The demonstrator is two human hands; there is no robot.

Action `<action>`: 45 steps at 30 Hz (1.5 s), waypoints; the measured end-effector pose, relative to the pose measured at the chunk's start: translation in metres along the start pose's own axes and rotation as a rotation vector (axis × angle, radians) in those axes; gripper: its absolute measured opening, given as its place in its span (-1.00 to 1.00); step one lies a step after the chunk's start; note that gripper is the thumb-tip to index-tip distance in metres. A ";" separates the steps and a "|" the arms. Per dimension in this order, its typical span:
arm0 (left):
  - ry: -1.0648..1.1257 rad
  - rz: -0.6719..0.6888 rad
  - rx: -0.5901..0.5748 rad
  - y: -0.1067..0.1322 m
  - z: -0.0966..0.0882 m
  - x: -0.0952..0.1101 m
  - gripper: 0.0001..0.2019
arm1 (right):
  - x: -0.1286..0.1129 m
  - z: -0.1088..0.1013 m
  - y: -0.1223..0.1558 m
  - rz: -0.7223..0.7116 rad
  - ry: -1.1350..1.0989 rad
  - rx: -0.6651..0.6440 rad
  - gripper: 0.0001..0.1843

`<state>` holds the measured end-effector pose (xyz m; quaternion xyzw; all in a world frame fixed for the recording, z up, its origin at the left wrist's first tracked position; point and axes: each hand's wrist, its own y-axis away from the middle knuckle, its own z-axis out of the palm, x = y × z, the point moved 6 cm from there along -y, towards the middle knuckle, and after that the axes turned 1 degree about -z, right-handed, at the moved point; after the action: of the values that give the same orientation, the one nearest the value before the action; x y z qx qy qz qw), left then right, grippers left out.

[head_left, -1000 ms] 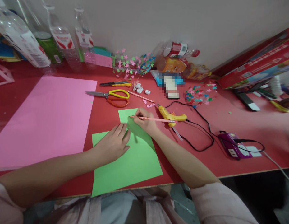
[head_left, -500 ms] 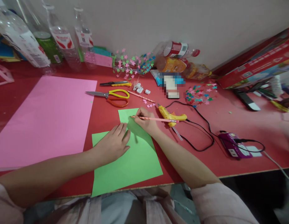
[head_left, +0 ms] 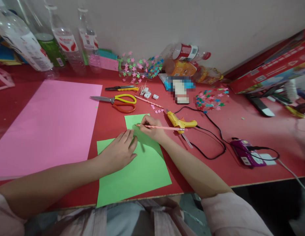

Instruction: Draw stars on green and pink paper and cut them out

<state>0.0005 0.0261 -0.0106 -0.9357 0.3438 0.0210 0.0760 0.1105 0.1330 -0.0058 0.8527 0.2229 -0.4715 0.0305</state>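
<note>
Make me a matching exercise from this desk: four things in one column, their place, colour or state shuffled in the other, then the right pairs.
Column one
1. Right hand
2. Left hand
3. Scissors
4. Glue gun

Column two
A. Blade tips over the pink sheet
B. Palm down on the green paper
C. Yellow, with a black cord at its grip end
D. Gripping a pink pencil

Right pairs: 1-D, 2-B, 3-A, 4-C

Glue gun obstructing right, pink sheet seemingly passable
</note>
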 end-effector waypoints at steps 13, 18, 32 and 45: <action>-0.031 0.008 0.003 0.000 -0.001 0.000 -0.49 | -0.001 0.001 0.000 -0.014 -0.082 -0.019 -0.84; -0.036 0.005 -0.002 0.001 -0.001 -0.001 -0.48 | 0.011 -0.010 -0.003 0.104 -0.299 0.058 -0.77; 0.037 0.011 0.025 0.002 -0.003 -0.005 -0.51 | 0.017 -0.018 -0.004 0.065 -0.162 -0.025 -0.89; 0.037 0.035 0.008 0.000 -0.001 -0.003 -0.50 | 0.019 -0.014 -0.005 0.076 -0.174 -0.048 -0.91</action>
<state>-0.0021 0.0276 -0.0097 -0.9295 0.3616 0.0037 0.0732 0.1286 0.1475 -0.0125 0.8155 0.1980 -0.5367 0.0880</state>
